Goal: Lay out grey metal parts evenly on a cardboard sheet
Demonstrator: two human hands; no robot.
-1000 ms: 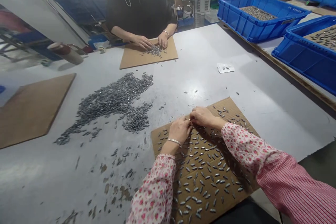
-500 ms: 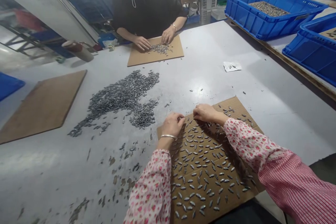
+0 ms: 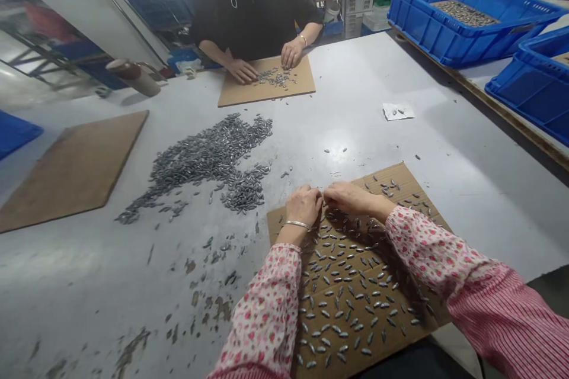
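Note:
A brown cardboard sheet (image 3: 400,331) lies in front of me, covered with several small grey oval metal pieces (image 3: 347,290). My left hand (image 3: 303,206) and my right hand (image 3: 349,197) meet at the sheet's far edge, fingers curled and pinched together. What they pinch is too small to make out. Both arms wear floral sleeves, and a bangle sits on my left wrist.
A big heap of the grey pieces (image 3: 208,157) lies on the grey table (image 3: 444,148) to the left. Across the table a person in black (image 3: 253,6) sorts pieces on another cardboard (image 3: 267,86). A bare cardboard (image 3: 71,166) lies far left. Blue crates (image 3: 462,12) stand at right.
My hands parted slightly half a second ago and have come back together at the cardboard's far edge. The camera has shifted a little.

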